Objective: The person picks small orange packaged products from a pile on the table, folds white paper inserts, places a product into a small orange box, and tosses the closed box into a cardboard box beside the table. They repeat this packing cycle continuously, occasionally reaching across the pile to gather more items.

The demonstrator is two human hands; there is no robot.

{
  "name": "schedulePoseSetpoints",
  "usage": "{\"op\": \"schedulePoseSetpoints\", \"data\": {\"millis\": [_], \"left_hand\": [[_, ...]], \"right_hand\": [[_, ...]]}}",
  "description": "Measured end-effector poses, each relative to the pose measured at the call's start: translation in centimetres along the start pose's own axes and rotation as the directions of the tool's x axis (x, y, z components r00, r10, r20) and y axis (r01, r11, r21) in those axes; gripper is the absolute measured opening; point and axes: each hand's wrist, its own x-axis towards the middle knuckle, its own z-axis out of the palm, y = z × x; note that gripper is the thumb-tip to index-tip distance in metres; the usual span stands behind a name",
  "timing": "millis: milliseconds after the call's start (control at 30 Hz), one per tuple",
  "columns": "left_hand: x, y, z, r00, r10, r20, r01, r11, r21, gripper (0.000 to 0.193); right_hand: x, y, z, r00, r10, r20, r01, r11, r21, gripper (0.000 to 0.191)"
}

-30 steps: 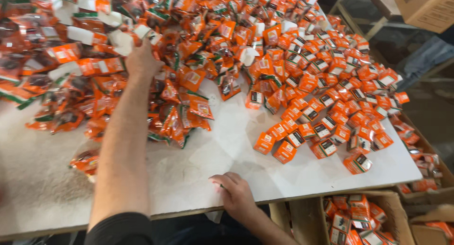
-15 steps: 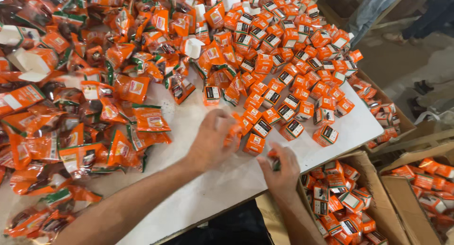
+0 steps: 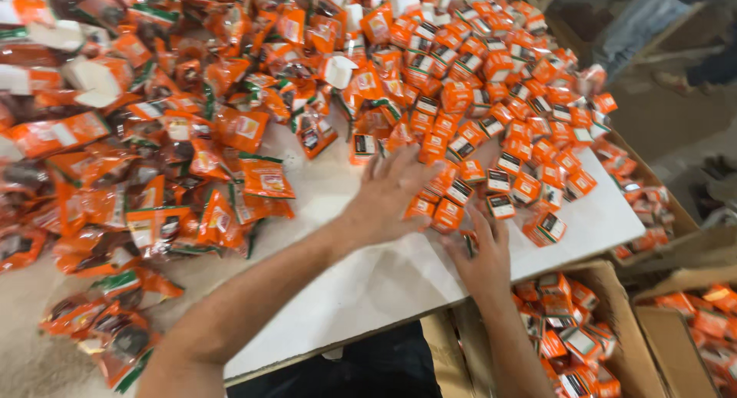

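While both hands lie flat with fingers spread, left hand [image 3: 388, 198] on small orange boxes [image 3: 441, 206]; right hand [image 3: 484, 256] beside them; sweep gently along the surface [image 3: 368, 283].

A white worktop [image 3: 361, 283] fills most of the space, its near edge and right corner showing. Open cardboard boxes [image 3: 626, 310] stand on the floor beside that corner. Beyond lies a dull grey-brown floor [image 3: 668, 122] in soft, even light.
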Motion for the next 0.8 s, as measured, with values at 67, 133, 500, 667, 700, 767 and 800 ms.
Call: {"op": "schedulePoseSetpoints", "data": {"millis": [67, 133, 500, 667, 700, 767, 800], "left_hand": [[-1.0, -3.6, -4.0, 0.985, 0.061, -0.163, -0.045, 0.994, 0.098, 0.081], [-1.7, -8.1, -8.8, 0.959, 0.033, -0.28, 0.08, 0.921, 0.381, 0.056], [-9.0, -21.0, -27.1, 0.684, -0.519, -0.513, 0.726, 0.559, 0.401, 0.029], [-8.0, -22.0, -26.4, 0.594, -0.418, -0.687, 0.752, 0.591, 0.292, 0.022], [-7.9, -21.9, -26.4, 0.576, -0.32, -0.753, 0.73, 0.616, 0.297, 0.019], [-7.3, -20.3, -26.3, 0.668, -0.23, -0.707, 0.584, 0.752, 0.306, 0.012], [-7.0, -18.8, -26.1, 0.706, -0.181, -0.685, 0.505, 0.807, 0.307, 0.011]], "right_hand": [[-1.9, -0.9, 0.3, 0.993, 0.111, 0.029, -0.111, 0.994, -0.007, 0.052], [-3.9, -2.0, 0.6, 0.997, 0.073, -0.003, -0.073, 0.997, 0.022, 0.031], [-5.4, -6.0, 2.9, 0.985, -0.164, -0.047, 0.168, 0.979, 0.111, 0.027], [-5.8, -5.8, 3.3, 0.986, -0.149, -0.071, 0.155, 0.984, 0.086, 0.026], [-5.8, -5.7, 3.2, 0.988, -0.143, -0.059, 0.147, 0.986, 0.082, 0.024], [-5.6, -5.7, 3.1, 0.99, -0.136, -0.04, 0.139, 0.987, 0.084, 0.018], [-5.2, -5.9, 3.0, 1.0, -0.011, 0.026, 0.008, 0.995, 0.101, 0.012]]}}
